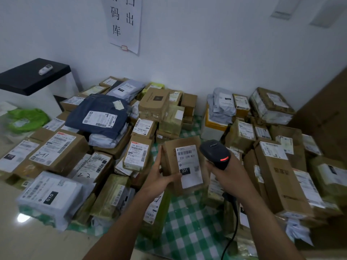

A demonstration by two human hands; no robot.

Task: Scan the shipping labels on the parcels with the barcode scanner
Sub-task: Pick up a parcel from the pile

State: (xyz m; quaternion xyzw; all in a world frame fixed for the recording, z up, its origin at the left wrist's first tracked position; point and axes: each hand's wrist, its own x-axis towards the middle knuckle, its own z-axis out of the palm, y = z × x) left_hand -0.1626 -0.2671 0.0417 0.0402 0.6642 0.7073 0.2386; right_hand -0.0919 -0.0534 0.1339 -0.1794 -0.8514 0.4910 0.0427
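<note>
Over a bare strip of green-checked cloth [187, 231], the left hand [159, 177] grips a small brown parcel [169, 162], fingers along its left edge and thumb on the front beside its white shipping label [189, 166], which faces the camera. Just to the right, apart from it, the right hand [223, 171] is wrapped round the handle of a black barcode scanner [214, 150]. The scanner's head is near the label's upper right corner, with a red light showing. Its cable [232, 222] hangs down. Parcels crowd both edges of the strip, the left heap [62, 151] and right heap [277, 166] reaching back to the wall [206, 53].
</note>
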